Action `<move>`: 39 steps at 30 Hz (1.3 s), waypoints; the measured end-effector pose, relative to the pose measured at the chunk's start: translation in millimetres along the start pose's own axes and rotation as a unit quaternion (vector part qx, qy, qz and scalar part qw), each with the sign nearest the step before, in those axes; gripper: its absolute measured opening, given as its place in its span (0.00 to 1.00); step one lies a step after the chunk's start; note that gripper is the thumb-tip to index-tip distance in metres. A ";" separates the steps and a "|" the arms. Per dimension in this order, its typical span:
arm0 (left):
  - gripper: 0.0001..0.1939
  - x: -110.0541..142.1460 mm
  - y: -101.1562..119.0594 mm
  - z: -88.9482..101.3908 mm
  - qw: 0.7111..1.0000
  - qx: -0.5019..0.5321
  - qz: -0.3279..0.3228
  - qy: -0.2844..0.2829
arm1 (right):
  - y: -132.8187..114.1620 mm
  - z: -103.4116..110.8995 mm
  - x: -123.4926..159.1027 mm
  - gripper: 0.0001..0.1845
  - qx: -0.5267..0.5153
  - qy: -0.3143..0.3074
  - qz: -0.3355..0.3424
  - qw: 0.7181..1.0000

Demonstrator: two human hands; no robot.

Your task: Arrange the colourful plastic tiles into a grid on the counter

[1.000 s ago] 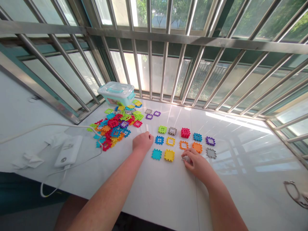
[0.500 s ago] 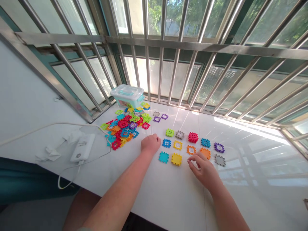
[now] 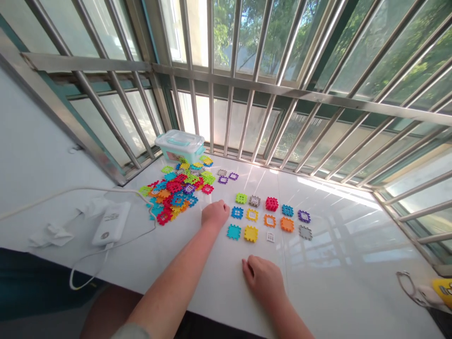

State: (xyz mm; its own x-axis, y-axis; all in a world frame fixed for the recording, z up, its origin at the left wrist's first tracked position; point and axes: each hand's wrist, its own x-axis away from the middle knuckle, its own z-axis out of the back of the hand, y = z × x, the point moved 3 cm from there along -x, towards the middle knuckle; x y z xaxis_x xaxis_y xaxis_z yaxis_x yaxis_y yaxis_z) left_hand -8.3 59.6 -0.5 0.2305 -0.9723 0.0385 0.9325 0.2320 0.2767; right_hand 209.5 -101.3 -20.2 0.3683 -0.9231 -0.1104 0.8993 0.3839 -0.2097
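My left hand [image 3: 214,214] rests on the table as a closed fist, just left of the blue window tile [image 3: 237,212]; nothing shows in it. Nearer the front edge, my right hand [image 3: 264,278] has its fingers curled in, with no piece visible in them. Above it lies a small white lattice piece [image 3: 270,237]. Notched square tiles lie in rows, among them a turquoise tile [image 3: 233,231], yellow tile [image 3: 251,234], orange tile [image 3: 287,224], grey tile [image 3: 305,232], purple-framed tile [image 3: 304,216], stacked red tiles [image 3: 271,203] and a green tile [image 3: 241,198].
A heap of mixed tiles [image 3: 176,188] lies at left before a lidded plastic box [image 3: 181,145]. Purple frames [image 3: 233,176] sit behind the rows. A white power strip [image 3: 111,223] with cable and crumpled tissue [image 3: 52,234] is far left. Metal bars [image 3: 247,87] edge the table.
My right hand has drawn back toward the front edge and left, away from the rows, uncovering the white piece. My left hand stays a fist. The view has turned slightly right.
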 end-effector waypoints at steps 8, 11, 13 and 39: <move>0.19 5.9 -4.2 5.9 0.999 0.038 -0.016 0.007 | -1.3 7.5 -11.7 0.22 0.021 0.009 -0.057 0.998; 0.17 11.5 -11.4 10.8 0.997 0.075 -0.033 -0.001 | -1.5 8.6 -11.9 0.22 0.021 0.011 -0.061 0.998; 0.18 16.2 -22.4 16.9 0.993 0.110 -0.053 -0.011 | -1.0 8.6 -12.0 0.22 0.018 0.010 -0.060 0.998; 0.24 59.9 -70.1 38.0 0.982 0.036 -0.083 0.168 | 2.1 8.4 -14.4 0.25 -0.023 0.001 -0.068 0.997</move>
State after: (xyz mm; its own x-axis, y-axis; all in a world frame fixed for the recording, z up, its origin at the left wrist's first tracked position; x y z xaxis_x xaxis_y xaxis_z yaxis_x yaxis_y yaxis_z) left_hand -70.4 -16.0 18.9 0.1674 -0.9298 -0.3277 0.9459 0.0578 0.3194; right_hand 208.1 -87.4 -10.9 0.2427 -0.9669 -0.0789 0.9294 0.2550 -0.2668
